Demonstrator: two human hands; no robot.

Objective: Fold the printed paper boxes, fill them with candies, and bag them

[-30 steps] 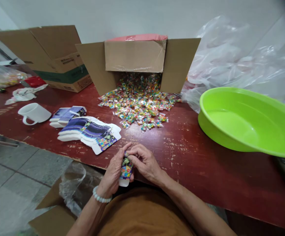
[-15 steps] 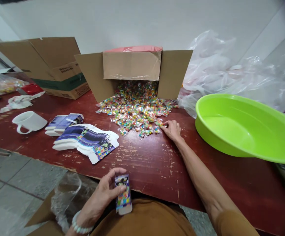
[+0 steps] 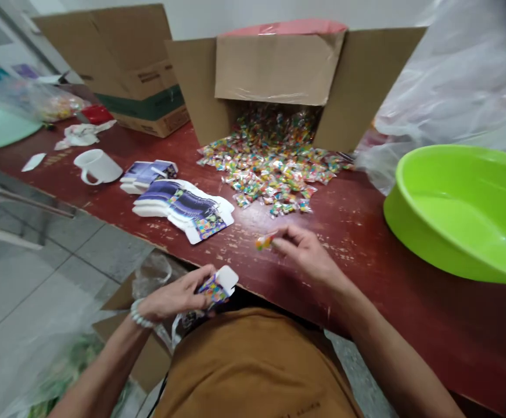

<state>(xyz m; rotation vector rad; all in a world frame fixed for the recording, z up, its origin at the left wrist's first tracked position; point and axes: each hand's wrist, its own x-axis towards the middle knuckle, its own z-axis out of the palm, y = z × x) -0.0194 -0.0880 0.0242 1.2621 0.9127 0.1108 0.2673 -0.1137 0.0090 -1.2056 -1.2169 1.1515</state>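
Note:
My left hand (image 3: 187, 295), with a beaded bracelet at the wrist, is closed round a small printed candy box (image 3: 215, 290) near the table's front edge. The box's white end flap stands open, facing right. Between the thumb and fingers of my right hand (image 3: 302, 249) is a small clear packet of colourful candy (image 3: 264, 241), held over the table. Behind it, a heap of similar candy packets (image 3: 274, 174) spills out of a cardboard box (image 3: 274, 69) lying on its side. Flat printed box blanks (image 3: 178, 203) lie in a stack left of the heap.
A large green basin (image 3: 457, 220) stands at the right, in front of clear plastic bags (image 3: 466, 98). On the left are a white mug (image 3: 98, 166), a crumpled tissue (image 3: 82, 134) and another carton (image 3: 135, 75). A white stool (image 3: 4, 215) stands on the floor.
My right hand has drawn back from the edge of the heap toward me with a candy packet. My left hand has turned the small box so its open flap points right. The view has shifted.

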